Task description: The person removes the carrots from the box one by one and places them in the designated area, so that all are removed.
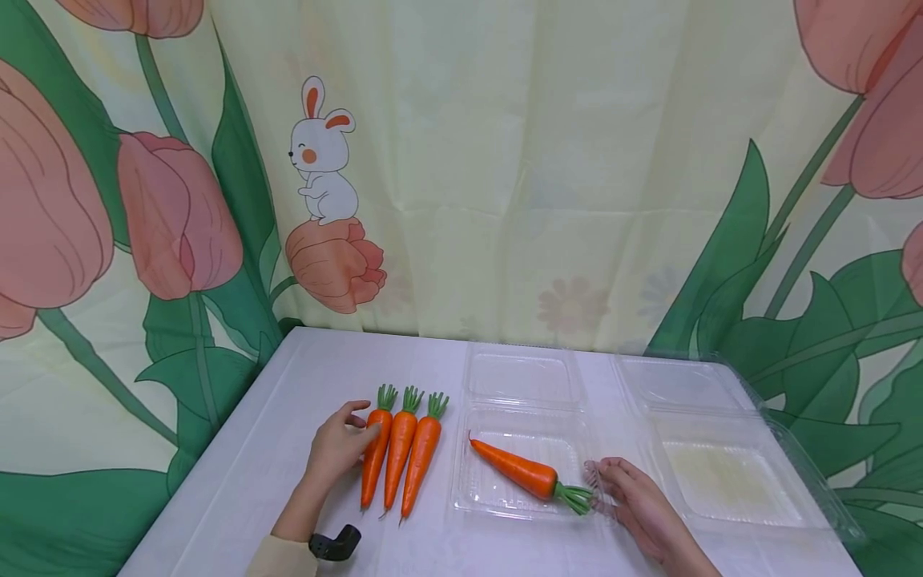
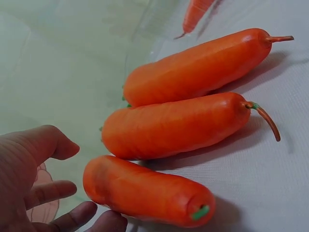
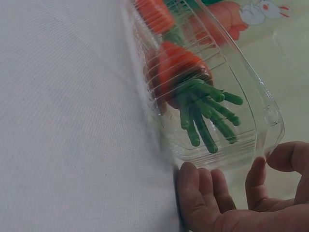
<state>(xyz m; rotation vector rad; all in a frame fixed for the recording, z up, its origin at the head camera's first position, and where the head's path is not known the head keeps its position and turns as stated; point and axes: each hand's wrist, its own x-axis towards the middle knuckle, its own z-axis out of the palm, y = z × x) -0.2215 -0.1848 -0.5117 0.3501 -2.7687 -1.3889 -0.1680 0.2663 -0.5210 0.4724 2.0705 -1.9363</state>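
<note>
Three orange carrots with green tops lie side by side on the white tabletop, a left one (image 1: pixel 375 458), a middle one (image 1: pixel 399 461) and a right one (image 1: pixel 421 465). My left hand (image 1: pixel 342 441) is at the left carrot, its thumb and fingers spread around the green-top end; in the left wrist view a gap shows between thumb and carrot (image 2: pixel 149 191). Another carrot (image 1: pixel 521 471) lies slanted inside an open clear plastic container (image 1: pixel 490 506), its green top toward the right wall. My right hand (image 1: pixel 638 501) pinches that container's right rim between thumb and finger, other fingertips against its side (image 3: pixel 231 166).
A second clear plastic container (image 1: pixel 743 521) stands open at the right of the table, its lid (image 1: pixel 685 385) folded back. The first container's lid (image 1: pixel 522 377) also lies back. A curtain (image 1: pixel 461 160) with tulips and a rabbit hangs behind the table.
</note>
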